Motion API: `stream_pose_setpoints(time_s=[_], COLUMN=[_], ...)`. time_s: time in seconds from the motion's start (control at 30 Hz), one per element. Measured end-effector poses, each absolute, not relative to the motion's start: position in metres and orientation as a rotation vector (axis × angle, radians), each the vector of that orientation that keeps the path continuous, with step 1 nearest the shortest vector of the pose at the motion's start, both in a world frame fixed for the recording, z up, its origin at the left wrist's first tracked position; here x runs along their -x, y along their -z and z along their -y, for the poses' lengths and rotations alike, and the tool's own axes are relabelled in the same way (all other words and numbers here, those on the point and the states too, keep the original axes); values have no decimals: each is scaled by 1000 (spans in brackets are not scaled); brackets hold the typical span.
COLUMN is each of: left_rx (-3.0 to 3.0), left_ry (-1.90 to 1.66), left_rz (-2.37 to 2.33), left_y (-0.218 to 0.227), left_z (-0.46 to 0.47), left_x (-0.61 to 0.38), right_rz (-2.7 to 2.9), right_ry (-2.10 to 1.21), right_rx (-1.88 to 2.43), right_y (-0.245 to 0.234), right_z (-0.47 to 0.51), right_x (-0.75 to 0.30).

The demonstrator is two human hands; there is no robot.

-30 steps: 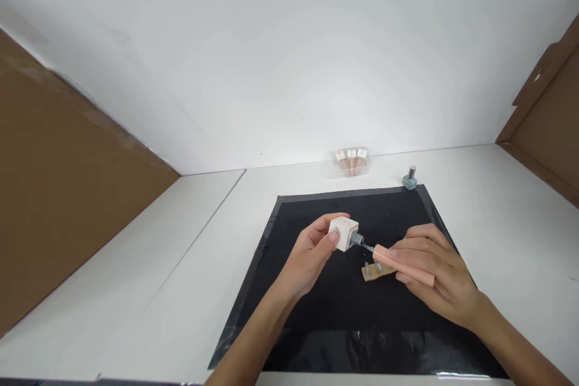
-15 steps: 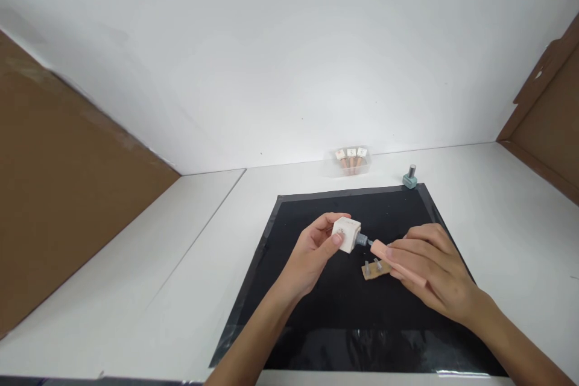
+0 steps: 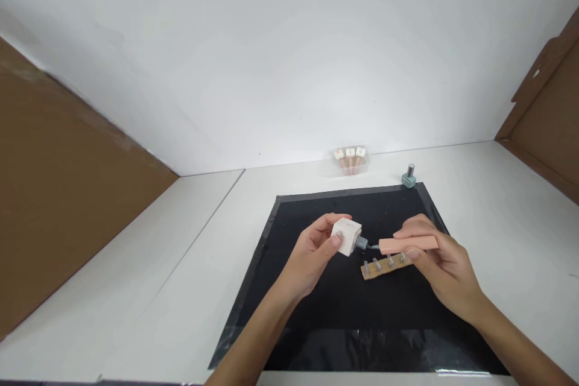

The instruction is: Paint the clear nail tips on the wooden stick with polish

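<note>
In my left hand (image 3: 312, 253) is a white cube-shaped nail polish bottle (image 3: 347, 236), tipped so its grey neck points right. My right hand (image 3: 443, 265) grips a long peach nail polish cap (image 3: 409, 245) between thumb and fingers. The cap's thin brush (image 3: 373, 247) reaches to the mouth of the bottle; whether its tip is inside I cannot tell. Just below the cap, a tan strip (image 3: 384, 268) with several small clear nail tips standing on it lies on the black mat (image 3: 335, 313). My right hand hides the strip's right end.
A clear plastic box (image 3: 329, 166) with 3 white-and-peach bottles stands at the back by the white wall. Near the mat's far right corner is a teal bottle (image 3: 409, 178) with a silver cap. Brown cardboard panels (image 3: 67, 181) flank the white table.
My right hand has turned over and brought the cap from a slant to nearly level. More of the tan strip shows now. My left hand and the bottle have hardly moved.
</note>
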State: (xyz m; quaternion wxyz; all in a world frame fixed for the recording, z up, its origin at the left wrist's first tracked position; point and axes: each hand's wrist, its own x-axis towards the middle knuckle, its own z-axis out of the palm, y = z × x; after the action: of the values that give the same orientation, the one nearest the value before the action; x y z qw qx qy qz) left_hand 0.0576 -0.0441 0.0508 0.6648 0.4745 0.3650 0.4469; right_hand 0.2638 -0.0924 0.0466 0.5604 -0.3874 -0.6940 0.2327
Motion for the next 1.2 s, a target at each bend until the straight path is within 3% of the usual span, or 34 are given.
stream_pose_setpoints(time_s=[0.3, 0.57, 0.8, 1.2], left_rx=[-1035, -1151, -1512, -2153], left_ry=[-1003, -1065, -756, -726], left_rz=[-795, -972, -1113, -1313], left_y=[-54, -18, 28, 22], left_z=[46, 35, 24, 79], left_x=[-59, -41, -29, -38], right_rz=[1378, 1171, 955, 921], right_ry=[-949, -922, -958, -922], right_rx=[926, 959, 1037, 1079], right_y=[-41, -41, -51, -54], right_z=[86, 83, 77, 75], right_x=[-265, -268, -275, -281])
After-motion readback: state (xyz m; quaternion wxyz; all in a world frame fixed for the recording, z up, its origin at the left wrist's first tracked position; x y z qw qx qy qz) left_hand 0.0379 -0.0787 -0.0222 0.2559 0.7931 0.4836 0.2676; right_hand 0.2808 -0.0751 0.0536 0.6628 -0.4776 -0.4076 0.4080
